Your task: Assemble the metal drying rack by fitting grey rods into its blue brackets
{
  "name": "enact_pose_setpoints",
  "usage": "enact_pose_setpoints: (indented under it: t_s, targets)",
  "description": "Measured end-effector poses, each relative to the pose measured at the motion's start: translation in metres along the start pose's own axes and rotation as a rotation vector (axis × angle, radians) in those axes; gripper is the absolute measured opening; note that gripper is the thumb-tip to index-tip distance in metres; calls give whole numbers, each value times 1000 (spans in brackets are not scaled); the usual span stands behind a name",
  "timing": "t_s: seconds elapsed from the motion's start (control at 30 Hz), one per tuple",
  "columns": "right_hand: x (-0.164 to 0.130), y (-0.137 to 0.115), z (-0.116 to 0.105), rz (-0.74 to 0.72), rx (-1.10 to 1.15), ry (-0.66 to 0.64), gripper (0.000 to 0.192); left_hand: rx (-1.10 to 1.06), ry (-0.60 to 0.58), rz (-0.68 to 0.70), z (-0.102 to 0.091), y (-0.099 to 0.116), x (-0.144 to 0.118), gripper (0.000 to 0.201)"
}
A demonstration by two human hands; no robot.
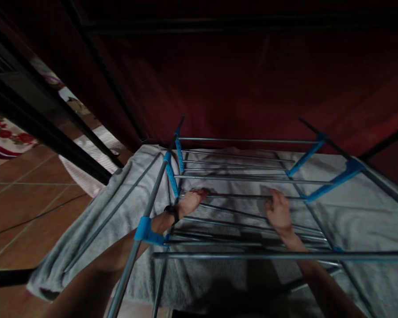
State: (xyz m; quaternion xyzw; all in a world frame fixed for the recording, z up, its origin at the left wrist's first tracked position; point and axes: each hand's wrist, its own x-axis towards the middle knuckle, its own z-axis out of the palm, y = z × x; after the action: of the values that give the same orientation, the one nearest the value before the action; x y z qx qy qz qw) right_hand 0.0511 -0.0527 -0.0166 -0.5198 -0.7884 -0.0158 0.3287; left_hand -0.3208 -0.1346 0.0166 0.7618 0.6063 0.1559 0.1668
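- Hands reach down between the rails of a grey metal clothes-drying rack (252,255) with bright blue plastic joints (145,230), seen from above in dim light.
- Left hand (191,201), on an arm with a black wristband (172,213), passes between the rails near the rack's left side; its fingers curl over a thin metal rod (239,195) and appear to grip it.
- Right hand (278,210) lies further right at about the same rod, fingers bent at the rod; whether they close fully round it cannot be told.
- Both forearms run under the nearest thick rail, which crosses the lower part of the view.
- Light grey towel-like cloth (361,221) spreads beneath the rack; it hangs wide to the left and right, with a folded edge low at the left above the floor.
- Two blue struts (331,182) slant up at the rack's right side; a matching pair sits at the left, just beyond the left hand.
- Terracotta tiled floor (29,198) shows at the left.
- White fabric with a red flower print (6,132) lies at the far left edge, behind dark diagonal bars (46,128).
- Dark red surface (252,79) fills the background beyond the rack, too dim to tell whether wall or curtain.
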Motion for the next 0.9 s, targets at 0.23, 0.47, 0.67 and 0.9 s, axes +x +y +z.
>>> enact_pose_setpoints:
  t_s: [0.23,0.47,0.67,0.9]
  targets:
    - [17,-81,42,-437,-13,-543,44,145,35,184,0,-5,-3,33]
    - [27,-75,49,-426,17,-624,45,16,280,-207,-27,-44,-71,30]
    - [27,-74,60,-373,76,-600,27,-208,378,-583,-20,-50,-79,11]
    - [30,-76,64,-384,41,-595,21,-373,298,-548,-19,-62,-50,15]
